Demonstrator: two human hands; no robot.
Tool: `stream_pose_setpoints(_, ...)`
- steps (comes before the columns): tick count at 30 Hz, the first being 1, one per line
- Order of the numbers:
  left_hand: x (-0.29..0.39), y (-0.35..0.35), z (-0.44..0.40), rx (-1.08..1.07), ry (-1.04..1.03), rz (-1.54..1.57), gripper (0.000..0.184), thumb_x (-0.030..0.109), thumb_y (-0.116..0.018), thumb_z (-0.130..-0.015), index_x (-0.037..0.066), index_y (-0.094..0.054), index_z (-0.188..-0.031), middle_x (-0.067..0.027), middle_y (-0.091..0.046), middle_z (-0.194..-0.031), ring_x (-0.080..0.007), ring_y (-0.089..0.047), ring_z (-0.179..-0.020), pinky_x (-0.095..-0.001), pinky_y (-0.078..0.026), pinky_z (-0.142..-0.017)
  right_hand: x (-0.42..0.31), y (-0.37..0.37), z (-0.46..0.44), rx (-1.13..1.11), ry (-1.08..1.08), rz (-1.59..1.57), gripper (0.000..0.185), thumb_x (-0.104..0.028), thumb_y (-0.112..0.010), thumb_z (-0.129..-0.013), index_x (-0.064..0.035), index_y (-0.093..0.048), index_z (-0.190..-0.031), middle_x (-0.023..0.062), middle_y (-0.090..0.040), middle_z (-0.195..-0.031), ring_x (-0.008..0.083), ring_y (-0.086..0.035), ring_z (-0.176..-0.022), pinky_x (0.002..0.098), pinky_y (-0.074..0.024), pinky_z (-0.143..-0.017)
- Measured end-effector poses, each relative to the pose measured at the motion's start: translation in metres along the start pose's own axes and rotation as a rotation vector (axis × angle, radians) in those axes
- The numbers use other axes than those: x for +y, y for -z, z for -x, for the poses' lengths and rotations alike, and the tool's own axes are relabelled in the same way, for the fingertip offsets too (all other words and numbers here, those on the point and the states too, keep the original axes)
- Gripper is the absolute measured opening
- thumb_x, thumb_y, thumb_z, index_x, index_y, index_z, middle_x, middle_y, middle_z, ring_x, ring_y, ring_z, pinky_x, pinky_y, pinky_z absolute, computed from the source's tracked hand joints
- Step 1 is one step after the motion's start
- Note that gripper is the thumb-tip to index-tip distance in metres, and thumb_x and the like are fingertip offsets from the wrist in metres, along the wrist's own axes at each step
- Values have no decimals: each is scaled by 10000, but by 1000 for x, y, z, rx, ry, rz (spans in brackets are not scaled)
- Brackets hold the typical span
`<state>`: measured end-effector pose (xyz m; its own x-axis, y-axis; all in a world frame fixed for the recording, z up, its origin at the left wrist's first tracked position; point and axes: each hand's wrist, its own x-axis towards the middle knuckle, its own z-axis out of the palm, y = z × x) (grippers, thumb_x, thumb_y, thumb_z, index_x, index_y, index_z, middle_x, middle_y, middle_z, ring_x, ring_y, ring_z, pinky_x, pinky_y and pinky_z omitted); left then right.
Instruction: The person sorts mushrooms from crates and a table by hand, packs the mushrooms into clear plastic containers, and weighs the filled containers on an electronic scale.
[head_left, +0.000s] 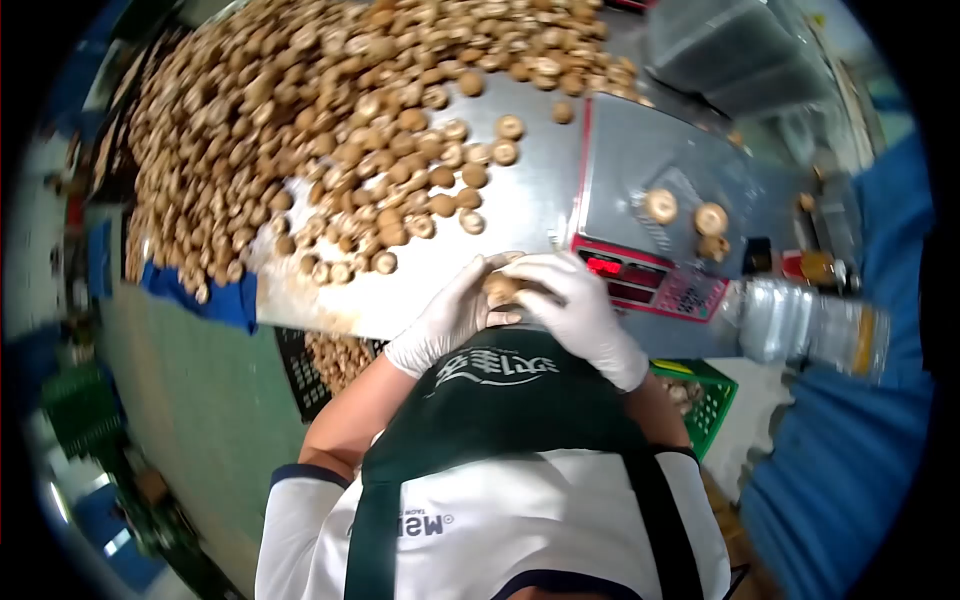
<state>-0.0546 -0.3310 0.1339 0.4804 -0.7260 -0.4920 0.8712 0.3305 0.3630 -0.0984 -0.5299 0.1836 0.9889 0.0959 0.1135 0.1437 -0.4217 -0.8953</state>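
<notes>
Close to my apron, at the near edge of the metal table (520, 210), both gloved hands meet around a brown mushroom (499, 289). My left hand (452, 312) cups it from the left, fingers curled. My right hand (578, 305) comes from the other side, its thumb and fingers closed on the same mushroom. Part of it is hidden by the fingers. Just right of my hands stands a digital scale (640, 150) with a lit red display. Several mushrooms (661, 207) lie on its plate. A large heap of mushrooms (330, 110) covers the table's far left.
Stacked clear plastic trays (735, 50) stand at the back right. Clear packs (810, 325) lie at the right edge. Under the table are a green crate (712, 405) and a black crate (298, 370) with mushrooms. Blue cloth (850, 440) borders the right side.
</notes>
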Motion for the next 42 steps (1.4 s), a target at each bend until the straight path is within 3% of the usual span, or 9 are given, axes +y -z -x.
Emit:
stream_pose_setpoints(2, -1, 21, 18, -54, -62, 53, 370, 268, -474, -1029, 39, -524, -1315, -40, -644, -892, -136, -619, -812, -264, -507, -742, 4, -38, -3, -93, 12, -105, 240, -50, -636, -859, -21, -672, -1095, 128, -665, -1116, 290, -616, -1062, 362, -483, -939)
stream_pose_setpoints(10, -33, 176, 181, 1067, -426, -495, 272, 219, -570, -953, 59, -655, -1156, -11, -650, -960, -100, -585, -793, -247, -481, -713, 56, -91, -9, -211, -49, 7, 281, -47, -597, -859, -26, -659, -1132, 122, -652, -1091, 248, -622, -1006, 331, -490, -894)
stream_pose_setpoints(12, -50, 239, 220, 1226, -335, -399, 428, 263, -610, -956, 36, -565, -1317, -102, -604, -1256, -192, -564, -1135, -290, -451, -953, 76, -98, -15, -150, -175, 13, 317, -79, -622, -860, -16, -631, -1171, 139, -618, -1140, 264, -602, -1027, 339, -475, -910)
stream_pose_setpoints(15, -61, 279, 246, 1392, -253, -702, 662, 279, -632, -945, -51, -353, -1447, -195, -482, -1412, -243, -504, -1259, -336, -409, -1037, 82, -110, -40, 63, -319, 64, 400, -124, -642, -869, -14, -574, -1248, 169, -560, -1221, 306, -575, -1087, 377, -449, -963)
stream_pose_setpoints(19, -28, 254, 226, 1302, -499, -1069, 516, 180, -619, -948, -30, -447, -1387, -173, -503, -1379, -267, -492, -1265, -350, -372, -1071, 106, -135, -94, 370, -345, 71, 533, -153, -656, -868, -18, -473, -1349, 210, -513, -1261, 329, -526, -1124, 410, -416, -994)
stream_pose_setpoints(25, 39, 203, 160, 1165, -747, -1295, 523, 118, -630, -912, -42, -433, -1369, -229, -442, -1391, -355, -449, -1289, -404, -349, -1092, 113, -175, -137, 300, -321, 264, 549, -169, -673, -846, -32, -481, -1342, 199, -568, -1246, 356, -482, -1180, 439, -370, -1036)
stream_pose_setpoints(31, 88, 217, 104, 1155, -852, -1448, 892, 206, -783, -767, -23, -283, -1469, -291, -235, -1493, -425, -314, -1362, -463, -316, -1125, 103, -121, -132, 373, -14, 408, 422, -100, -612, -886, -6, -552, -1293, 159, -560, -1306, 325, -452, -1281, 405, -338, -1087)
stream_pose_setpoints(35, 111, 228, 77, 1187, -905, -1457, 905, 222, -794, -765, -10, -285, -1476, -280, -321, -1443, -415, -379, -1328, -447, -371, -1084, 148, -103, -148, 805, -340, 398, 497, -245, -559, -956, -13, -468, -1386, 198, -495, -1388, 334, -476, -1277, 416, -362, -1083)
stream_pose_setpoints(42, 152, 216, 62, 894, -849, -1565, 730, 264, -783, -765, 79, -476, -1400, -208, -522, -1294, -366, -518, -1177, -426, -426, -1019, 144, -155, -222, 542, -98, 242, 334, -172, -664, -879, -35, -637, -1183, 162, -567, -1272, 328, -532, -1149, 401, -428, -996)
